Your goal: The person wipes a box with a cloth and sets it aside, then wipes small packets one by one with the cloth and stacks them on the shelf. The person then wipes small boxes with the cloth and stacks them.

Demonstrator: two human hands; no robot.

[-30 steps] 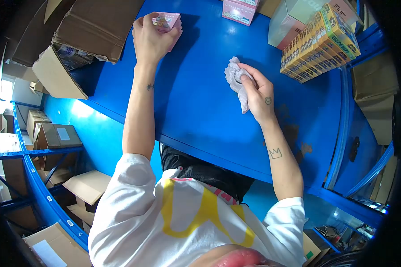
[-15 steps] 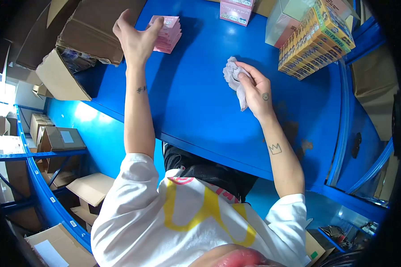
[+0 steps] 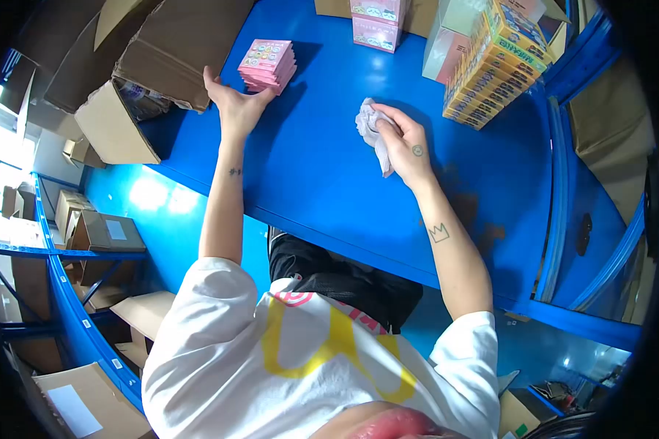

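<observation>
Our left hand spreads its fingers by the near edge of the stacked pink packets, touching or not we cannot tell; our right hand pinches a crumpled pale cloth; blue tabletop stretches between them; yellow boxes stand rightward, an open cardboard box leftward.

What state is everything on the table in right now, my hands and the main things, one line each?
Left hand: open, fingers spread, beside the pink packets; contact unclear.
Right hand: closed on the cloth.
Cloth: crumpled, held.
Pink packets: stacked, edges uneven.
Pink boxes: stacked one on another.
Yellow boxes: stacked close together.
Brown cardboard box: open, flap out, contents partly visible.
</observation>
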